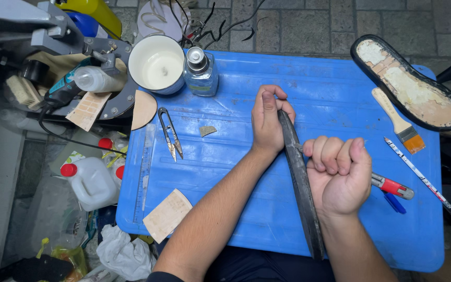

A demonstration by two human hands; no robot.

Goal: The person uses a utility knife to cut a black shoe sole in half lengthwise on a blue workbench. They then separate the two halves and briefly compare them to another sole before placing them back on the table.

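The blue counter (236, 172) fills most of the view, its far edge at 12 o'clock. At centre a dark shoe sole (303, 193) stands on its edge, long axis running from 12 o'clock down to 6 o'clock, the near end passing beyond the counter edge toward the person's lap. The left hand (268, 121) grips the far tip, fingers closed around it, thumb on top. The right hand (339, 175) is a closed fist against the sole's right side, clasping a red-handled tool (392, 186); its working end is hidden by the sole and fist.

At 2 o'clock a second sole (411, 83) lies face up, showing pale, patchy lining. Just below it rests a wooden-handled brush (399, 122) with orange bristles. At 11 o'clock stand a white cup (157, 65) and a clear glass bottle (200, 73) with a metal cap. Thread snips (170, 134) lie at 9 o'clock. Off the counter at 8 o'clock, a white jug (91, 183) with a red cap; its label is unreadable.
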